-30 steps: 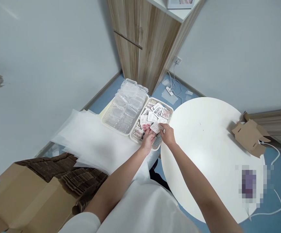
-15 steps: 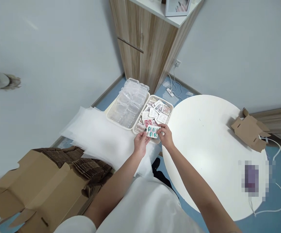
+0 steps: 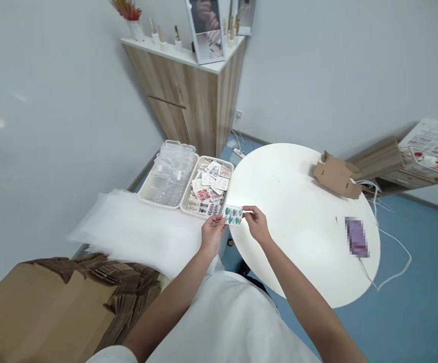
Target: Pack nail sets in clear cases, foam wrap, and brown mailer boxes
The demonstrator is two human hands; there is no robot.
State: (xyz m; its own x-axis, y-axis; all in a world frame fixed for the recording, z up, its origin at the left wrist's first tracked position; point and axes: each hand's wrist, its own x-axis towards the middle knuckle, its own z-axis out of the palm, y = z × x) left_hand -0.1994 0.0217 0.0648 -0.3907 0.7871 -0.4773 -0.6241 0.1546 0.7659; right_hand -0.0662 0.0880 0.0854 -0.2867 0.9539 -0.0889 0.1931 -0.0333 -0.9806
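Observation:
A small card of press-on nails (image 3: 233, 215), white with rows of teal and pale nails, is held level between my two hands. My left hand (image 3: 211, 233) pinches its left edge, and my right hand (image 3: 255, 222) grips its right edge. Just beyond the card stands a cream plastic basket (image 3: 185, 207) heaped with similar nail cards (image 3: 209, 180), some face down with print showing. Beside it on the left, a second basket (image 3: 154, 201) holds clear plastic boxes (image 3: 173, 164).
White translucent sheets (image 3: 135, 229) lie left of my left hand. Folded cardboard boxes (image 3: 45, 307) fill the lower left. On the round white table (image 3: 290, 201) are an open cardboard box (image 3: 335, 176) and a blurred purple object (image 3: 357, 237) with a white cable. A wood-grain cabinet (image 3: 192, 96) stands behind.
The nail card has moved from over the basket to in front of it, nearer the round table's edge, with both hands still on it. My view has turned right and up.

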